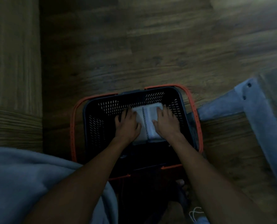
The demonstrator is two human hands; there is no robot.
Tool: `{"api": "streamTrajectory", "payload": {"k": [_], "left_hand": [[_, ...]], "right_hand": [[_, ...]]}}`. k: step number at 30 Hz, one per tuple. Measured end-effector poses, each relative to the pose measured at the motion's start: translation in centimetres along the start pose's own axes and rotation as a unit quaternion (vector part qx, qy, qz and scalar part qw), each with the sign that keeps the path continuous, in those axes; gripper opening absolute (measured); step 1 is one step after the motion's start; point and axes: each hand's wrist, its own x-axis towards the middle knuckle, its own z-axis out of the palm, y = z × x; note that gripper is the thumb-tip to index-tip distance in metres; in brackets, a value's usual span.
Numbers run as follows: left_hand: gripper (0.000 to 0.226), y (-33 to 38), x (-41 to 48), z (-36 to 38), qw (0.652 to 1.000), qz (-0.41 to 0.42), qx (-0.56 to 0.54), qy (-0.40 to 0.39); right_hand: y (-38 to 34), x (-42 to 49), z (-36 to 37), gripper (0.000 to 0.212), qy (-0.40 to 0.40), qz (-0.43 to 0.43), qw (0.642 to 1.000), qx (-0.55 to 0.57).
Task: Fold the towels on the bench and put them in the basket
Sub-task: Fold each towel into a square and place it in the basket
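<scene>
A black perforated basket [94, 126] with orange handles stands on the wooden floor below me. Inside it lies a folded white towel [146, 120] with a dark dotted stripe down its middle. My left hand [127, 123] rests on the towel's left edge and my right hand [166, 122] on its right edge, fingers spread and curled over the sides. Both hands are down inside the basket, holding the towel between them. The towel's near end is hidden by my wrists.
A grey metal frame leg [255, 113] of some furniture stands just right of the basket. A grey cloth [29, 178] lies at the lower left, partly under my left arm. A wooden panel [13, 62] runs along the left. My foot [180, 183] shows beneath the basket's near edge.
</scene>
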Motion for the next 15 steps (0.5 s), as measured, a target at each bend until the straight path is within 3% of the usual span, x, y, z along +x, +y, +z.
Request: {"api": "streamTrajectory", "payload": {"k": [5,15], "left_hand": [[0.042,1.7,-0.8,-7.5,0.998,0.057,-0.020,0.011],[0.032,10.6,-8.6,-25.1,0.972,0.179,0.017,0.153]], "right_hand": [[0.2,-3.3,-8.0,0.034,0.050,0.051,0.995,0.066],[1.7,-17.8,-24.5,0.035,0.201,0.131,0.967,0.086]]}}
